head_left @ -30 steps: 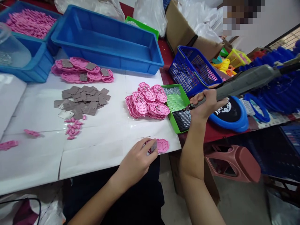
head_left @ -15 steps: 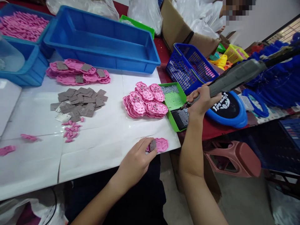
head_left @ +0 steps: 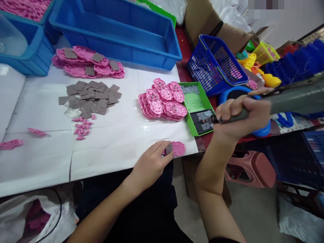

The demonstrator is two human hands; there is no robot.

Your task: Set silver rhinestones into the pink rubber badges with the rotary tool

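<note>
My left hand (head_left: 152, 162) is closed around one end of a pink plastic part (head_left: 178, 149) at the table's front edge. A small grey plate (head_left: 168, 148) sits on that part under my fingers. My right hand (head_left: 240, 113) grips a grey electric screwdriver (head_left: 293, 99), tilted so its tip points left over the black perforated tray (head_left: 199, 122). That tray lies in a green bin (head_left: 194, 131) with small screws in it. Whether a screw is on the tip, I cannot make out. Stacked pink parts (head_left: 162, 101) stand left of the bin.
Loose grey plates (head_left: 93, 96) and small pink pieces (head_left: 81, 130) lie mid-table. Pink parts bearing grey plates (head_left: 88, 64) sit before a large blue tub (head_left: 121, 37). A blue basket (head_left: 215, 67) stands behind the green bin. A pink stool (head_left: 255, 168) is on the floor at right.
My right hand and the screwdriver have turned, the screwdriver now lying flatter with its tip farther over the black tray. My left hand keeps its hold on the pink part. The view has shifted slightly.
</note>
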